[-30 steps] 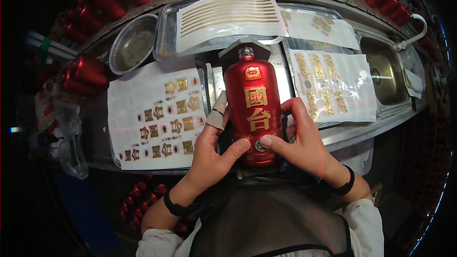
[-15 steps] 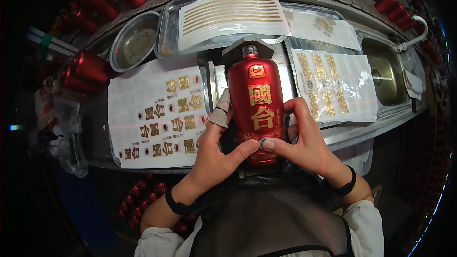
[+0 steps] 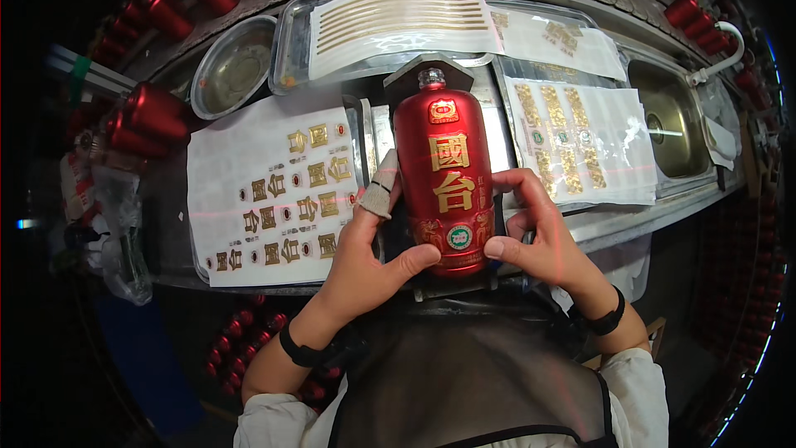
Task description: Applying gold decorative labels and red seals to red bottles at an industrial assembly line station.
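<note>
At frame centre, a red bottle (image 3: 444, 178) lies on a dark stand. The left hand (image 3: 365, 257) and right hand (image 3: 539, 236) have fingers clamped around its base. Gold decals already applied; sticker sheets (image 3: 274, 199) remain on the tabletop (image 3: 630, 216).

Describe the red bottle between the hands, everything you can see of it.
The red bottle is glossy, ceramic-looking, cylindrical with rounded shoulders and a small clear stopper. It carries gold characters, a gold band and a round green-and-white seal near its base. It lies in a dark holder, neck pointing away. The left hand and right hand press thumbs at its base.
</note>
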Demonstrator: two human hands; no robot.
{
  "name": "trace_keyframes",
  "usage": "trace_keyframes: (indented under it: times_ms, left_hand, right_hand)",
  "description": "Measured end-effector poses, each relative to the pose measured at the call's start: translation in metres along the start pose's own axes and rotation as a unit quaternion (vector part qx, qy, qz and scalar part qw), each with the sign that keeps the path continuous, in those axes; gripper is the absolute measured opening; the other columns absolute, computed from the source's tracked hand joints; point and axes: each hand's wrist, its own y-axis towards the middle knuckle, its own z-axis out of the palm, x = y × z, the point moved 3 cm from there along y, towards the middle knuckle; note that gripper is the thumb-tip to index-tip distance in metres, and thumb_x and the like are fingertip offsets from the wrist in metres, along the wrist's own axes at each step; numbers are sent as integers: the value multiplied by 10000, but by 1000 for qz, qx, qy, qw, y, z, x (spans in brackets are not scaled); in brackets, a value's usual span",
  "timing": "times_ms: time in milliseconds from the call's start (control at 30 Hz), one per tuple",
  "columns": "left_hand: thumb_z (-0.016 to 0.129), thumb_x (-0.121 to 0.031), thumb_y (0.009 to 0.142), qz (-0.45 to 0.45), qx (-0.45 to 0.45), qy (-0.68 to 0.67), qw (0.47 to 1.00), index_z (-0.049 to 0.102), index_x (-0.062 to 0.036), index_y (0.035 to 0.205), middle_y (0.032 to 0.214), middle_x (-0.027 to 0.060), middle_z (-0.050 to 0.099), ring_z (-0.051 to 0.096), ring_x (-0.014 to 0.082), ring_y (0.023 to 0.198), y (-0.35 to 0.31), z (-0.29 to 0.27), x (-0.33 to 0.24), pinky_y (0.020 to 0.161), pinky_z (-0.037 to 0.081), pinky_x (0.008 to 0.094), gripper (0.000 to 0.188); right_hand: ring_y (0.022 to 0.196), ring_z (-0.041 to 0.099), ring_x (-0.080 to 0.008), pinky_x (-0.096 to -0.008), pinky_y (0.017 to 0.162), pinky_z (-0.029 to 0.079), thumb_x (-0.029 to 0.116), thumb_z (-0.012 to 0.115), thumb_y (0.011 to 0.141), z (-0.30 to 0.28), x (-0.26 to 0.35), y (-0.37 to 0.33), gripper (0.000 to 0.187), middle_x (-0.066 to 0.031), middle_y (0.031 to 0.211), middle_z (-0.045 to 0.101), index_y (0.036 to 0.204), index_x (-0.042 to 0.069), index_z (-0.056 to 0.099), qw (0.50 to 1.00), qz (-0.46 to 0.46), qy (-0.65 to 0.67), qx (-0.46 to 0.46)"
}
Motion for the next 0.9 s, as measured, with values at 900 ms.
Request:
trace_keyframes:
  times_ms: [900]
  left_hand:
    - [825,-409,760,-28,20,33,999,204,-44,1552,1551,152,363,385,284,1414,-10,0,6,1190,2,526,1071]
  right_hand:
    - [805,650,-227,-311,702,510,34,712,816,24,41,-23,288,-145,916,644,1072,-25,595,921,-275,-230,-151]
